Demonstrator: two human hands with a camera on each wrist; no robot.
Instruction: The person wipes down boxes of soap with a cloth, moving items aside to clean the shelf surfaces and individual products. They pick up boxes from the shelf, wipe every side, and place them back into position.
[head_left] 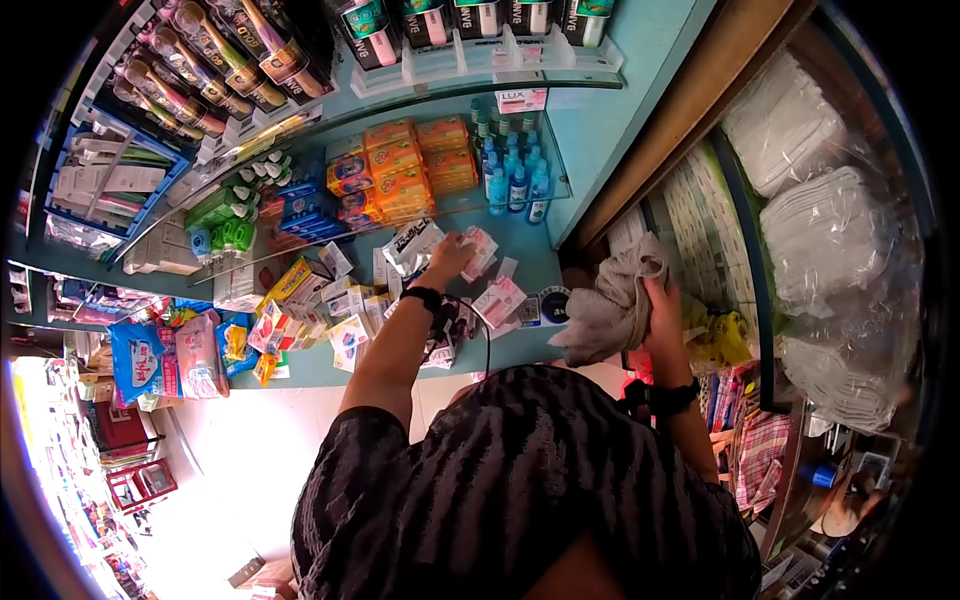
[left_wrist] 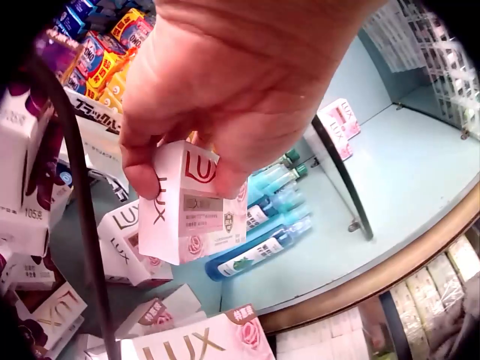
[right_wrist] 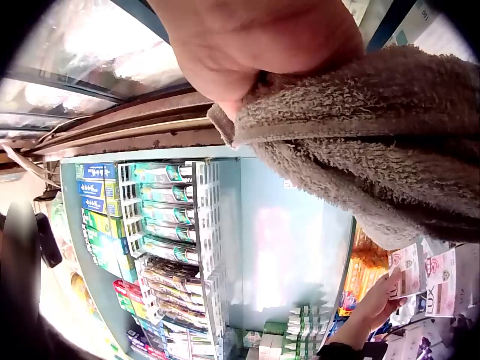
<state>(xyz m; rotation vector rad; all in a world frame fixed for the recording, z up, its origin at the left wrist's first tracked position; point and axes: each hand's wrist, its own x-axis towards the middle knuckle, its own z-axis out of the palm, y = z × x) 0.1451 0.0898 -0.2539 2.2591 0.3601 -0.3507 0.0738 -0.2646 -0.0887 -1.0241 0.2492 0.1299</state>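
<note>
My left hand (head_left: 452,260) pinches a pink-and-white LUX soap box (left_wrist: 191,214) between thumb and fingers, just above a pile of similar boxes. More LUX boxes (left_wrist: 206,341) lie tilted below it in the left wrist view, beside dark purple boxes (left_wrist: 30,142). Blue spray bottles (left_wrist: 259,251) stand behind the held box. Off to the right, my right hand (head_left: 664,318) grips a bunched grey-brown towel (head_left: 612,305), whose folds hang past the fingers. In the right wrist view the towel's rough pile (right_wrist: 352,127) covers most of the fingers.
Orange soap packs (head_left: 400,170) and blue bottles (head_left: 517,180) stand on a shelf under a glass shelf edge (head_left: 400,105). Small boxes (head_left: 345,300) crowd the counter's left. A dark cable (head_left: 488,350) hangs near the boxes. Plastic-wrapped white bundles (head_left: 825,235) fill the right side.
</note>
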